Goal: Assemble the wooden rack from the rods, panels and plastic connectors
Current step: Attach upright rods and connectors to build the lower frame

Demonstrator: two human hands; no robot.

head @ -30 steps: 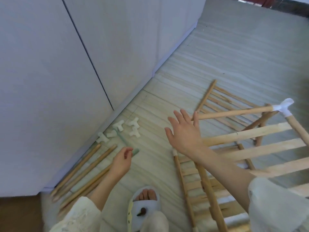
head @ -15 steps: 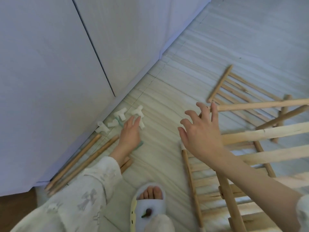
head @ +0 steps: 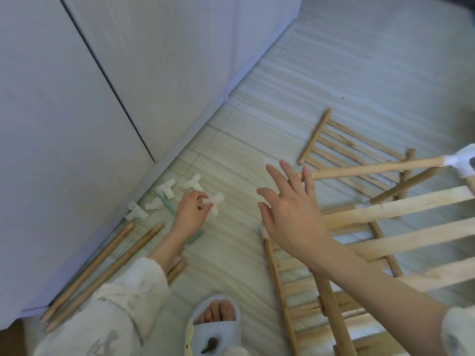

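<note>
At the bottom centre of the frame a foot in a pale slipper (head: 214, 327) is planted on the floor (head: 347, 60), with a patterned sleeve at the lower left. To the right, the half-built rack (head: 385, 242) is seen lying tilted across the lower right, its flat slats fixed between round side rails; it appears to be kept within arm's reach so that the next joint can be added without shifting position. The right hand (head: 290, 214) is held over the rack's near corner with fingers spread and straight; nothing is gripped, and the fingertips are raised toward the free end of a rod (head: 372, 169) that juts leftward from a white corner connector (head: 462, 160) at the right edge, probably to steady or receive that end. At the centre left, the left hand (head: 191, 214) is lowered to the floor and a white plastic connector (head: 214, 202) is pinched between thumb and fingers, evidently picked for that open rod end. Just beyond it, the spare connectors (head: 167, 190) are scattered near the skirting, with a green tool (head: 167, 204) lying among them and passing under the wrist. Along the wall at the lower left, loose rods (head: 102, 265) are laid side by side, parallel to the skirting, kept out of the working space. Farther off, at the upper right, a second slatted panel (head: 347, 147) is left flat on the floor.
</note>
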